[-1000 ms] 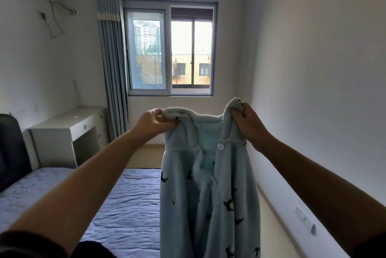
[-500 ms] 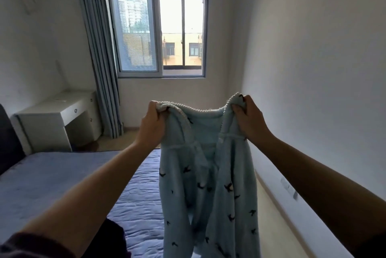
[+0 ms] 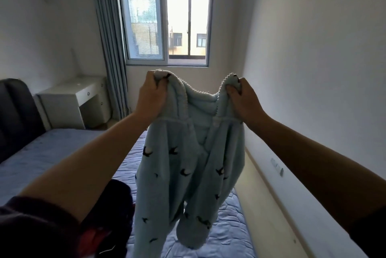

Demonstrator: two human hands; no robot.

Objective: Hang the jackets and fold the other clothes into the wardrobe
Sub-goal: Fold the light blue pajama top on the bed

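This is a bedroom in a home. A bed with a blue quilted cover (image 3: 62,153) fills the left of the narrow room, and its dark padded headboard (image 3: 16,111) stands against the left wall. Past the bed's far edge, a white desk with small knobbed drawers (image 3: 69,98) sits in the corner beside a long grey-blue pleated curtain (image 3: 110,38). A white-framed sliding window (image 3: 167,17) in the end wall looks onto buildings. The plain white walls (image 3: 313,48) carry a white wall socket (image 3: 276,166) low on the right. A pale wood-toned floor (image 3: 271,216) runs along the bed's right edge.
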